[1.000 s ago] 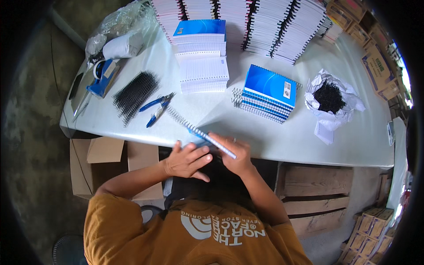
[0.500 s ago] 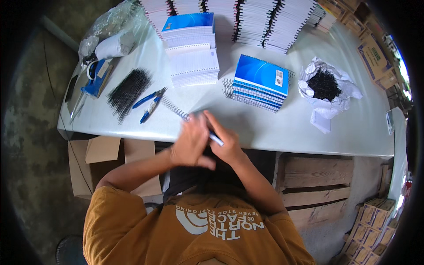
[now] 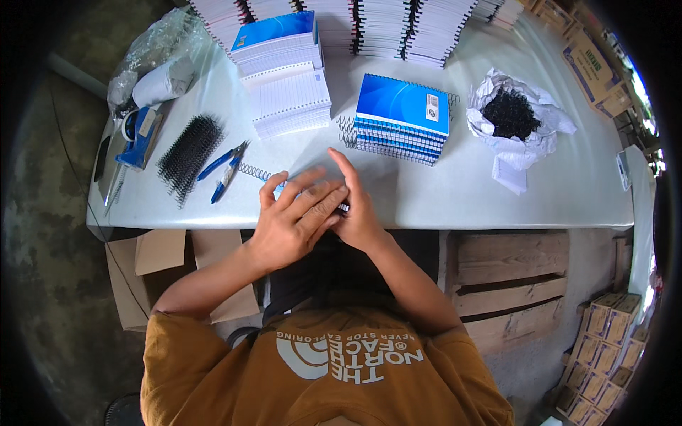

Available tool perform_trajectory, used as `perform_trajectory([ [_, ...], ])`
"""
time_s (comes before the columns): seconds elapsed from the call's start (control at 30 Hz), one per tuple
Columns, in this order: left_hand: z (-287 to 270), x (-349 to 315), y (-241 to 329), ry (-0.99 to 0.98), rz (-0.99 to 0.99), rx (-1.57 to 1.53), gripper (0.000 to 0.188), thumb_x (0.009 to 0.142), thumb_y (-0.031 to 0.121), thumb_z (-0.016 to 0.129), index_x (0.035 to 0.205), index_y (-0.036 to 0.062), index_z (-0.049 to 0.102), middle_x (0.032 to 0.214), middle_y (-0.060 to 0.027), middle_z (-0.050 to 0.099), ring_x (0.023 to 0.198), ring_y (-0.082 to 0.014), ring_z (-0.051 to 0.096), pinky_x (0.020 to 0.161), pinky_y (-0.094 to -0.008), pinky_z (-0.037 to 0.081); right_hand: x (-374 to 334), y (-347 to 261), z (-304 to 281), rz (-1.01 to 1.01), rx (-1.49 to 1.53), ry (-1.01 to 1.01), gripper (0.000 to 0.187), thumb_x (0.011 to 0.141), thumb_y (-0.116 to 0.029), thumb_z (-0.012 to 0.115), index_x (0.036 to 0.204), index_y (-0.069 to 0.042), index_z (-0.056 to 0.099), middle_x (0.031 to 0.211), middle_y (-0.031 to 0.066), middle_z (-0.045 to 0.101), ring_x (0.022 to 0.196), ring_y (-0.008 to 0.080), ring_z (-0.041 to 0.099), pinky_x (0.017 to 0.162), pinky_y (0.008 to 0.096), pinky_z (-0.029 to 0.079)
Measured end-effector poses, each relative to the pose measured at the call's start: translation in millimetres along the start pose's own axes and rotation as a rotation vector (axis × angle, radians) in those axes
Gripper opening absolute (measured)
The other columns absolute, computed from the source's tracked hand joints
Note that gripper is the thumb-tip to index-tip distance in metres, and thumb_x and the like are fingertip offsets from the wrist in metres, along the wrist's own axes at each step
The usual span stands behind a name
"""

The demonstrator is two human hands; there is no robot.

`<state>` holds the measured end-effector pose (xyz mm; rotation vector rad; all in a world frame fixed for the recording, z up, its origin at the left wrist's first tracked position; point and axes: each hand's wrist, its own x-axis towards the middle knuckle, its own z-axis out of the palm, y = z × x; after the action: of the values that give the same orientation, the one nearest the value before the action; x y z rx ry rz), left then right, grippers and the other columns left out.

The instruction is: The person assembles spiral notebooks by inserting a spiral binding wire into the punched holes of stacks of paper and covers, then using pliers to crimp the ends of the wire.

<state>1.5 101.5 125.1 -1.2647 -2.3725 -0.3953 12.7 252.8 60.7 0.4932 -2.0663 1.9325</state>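
Note:
My right hand (image 3: 360,213) grips a small notebook (image 3: 344,207) at the table's front edge, thumb or finger pointing up. My left hand (image 3: 295,220) lies over the notebook, its fingers stretched out and slightly blurred. Most of the notebook is hidden behind both hands. A wire spiral coil (image 3: 253,171) sticks out from its far left side. Left of that coil lie blue-handled pliers (image 3: 219,165) and a blue cutter-like tool (image 3: 226,182). Beyond my right hand stands a stack of blue spiral notebooks (image 3: 403,106), with coil ends jutting from its sides.
A bundle of dark coils (image 3: 188,156) lies left, near a blue tape dispenser (image 3: 140,138). Ruled page stacks (image 3: 288,92) stand behind; taller bound stacks (image 3: 383,28) line the back. Crumpled paper (image 3: 508,153) holds black coils (image 3: 511,113). An open carton (image 3: 128,270) sits below the table.
My left hand has spread its fingers and moved over the notebook, covering more of it. The view has shifted slightly, and the table things appear farther left and up.

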Motion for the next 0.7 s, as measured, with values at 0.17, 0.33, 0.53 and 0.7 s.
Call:
perform_trajectory([
  [0.17,-21,31,-10,-0.196,-0.041,-0.278,0.030,0.068,0.018,0.076,0.095,0.0125,0.064,0.094,0.0002,0.065,0.088,-0.0175,0.060,0.085,-0.0346,0.034,2,4,-1,0.002,0.024,-0.009,0.092,0.071,0.002,0.071,0.142,-0.011,0.014,0.106,0.0179,0.061,0.095,0.0337,0.063,0.080,0.0402,0.051],
  [0.33,-23,40,-7,-0.219,0.003,-0.238,0.025,0.069,0.019,0.075,0.089,0.0121,0.062,0.088,-0.0010,0.065,0.083,-0.0184,0.060,0.081,-0.0334,0.036,2,4,1,-0.016,0.037,0.012,0.087,0.071,0.000,0.070,0.141,-0.011,0.019,0.125,0.0165,0.050,0.099,0.0337,0.061,0.083,0.0408,0.050],
  [0.53,-27,50,-13,-0.275,0.162,-0.122,0.026,0.067,0.018,0.075,0.089,0.0115,0.062,0.082,-0.0013,0.064,0.082,-0.0179,0.060,0.082,-0.0338,0.037,4,5,-3,-0.148,-0.249,-0.030,0.076,0.073,0.005,0.064,0.137,-0.006,0.023,0.139,0.0162,0.034,0.102,0.0333,0.059,0.087,0.0396,0.047],
  [0.7,-30,60,-8,-0.129,0.159,-0.090,0.027,0.066,0.020,0.076,0.088,0.0118,0.062,0.083,-0.0018,0.064,0.082,-0.0196,0.061,0.082,-0.0356,0.038,3,-7,-7,-0.037,0.027,0.080,0.062,0.079,0.003,0.061,0.131,0.000,0.028,0.133,0.0195,0.035,0.102,0.0303,0.058,0.088,0.0374,0.046],
])
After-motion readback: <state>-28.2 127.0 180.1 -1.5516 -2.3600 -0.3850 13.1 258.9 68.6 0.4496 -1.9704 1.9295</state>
